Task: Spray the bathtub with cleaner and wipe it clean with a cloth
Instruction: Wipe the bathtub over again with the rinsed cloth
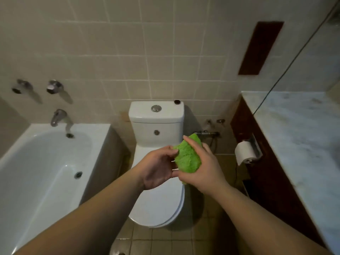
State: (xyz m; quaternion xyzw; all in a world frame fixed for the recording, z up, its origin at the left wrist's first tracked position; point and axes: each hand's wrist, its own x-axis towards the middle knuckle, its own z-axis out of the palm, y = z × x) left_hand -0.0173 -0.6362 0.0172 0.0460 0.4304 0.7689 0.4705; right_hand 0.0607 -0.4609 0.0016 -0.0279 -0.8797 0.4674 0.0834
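Both hands raised together over the closed toilet (161, 196). Green cloth (187, 157) bunched between them: right hand (200, 170) curled round its right and lower side, fingers wrapped over the top; left hand (158, 168) palm up just left of it, fingertips pinching the cloth's left edge. Tub (36, 162) well to the left of the left hand, white, with drain, spout and two wall taps. Paper roll (245, 151) to the right of the right hand, under a marble counter (294, 135).
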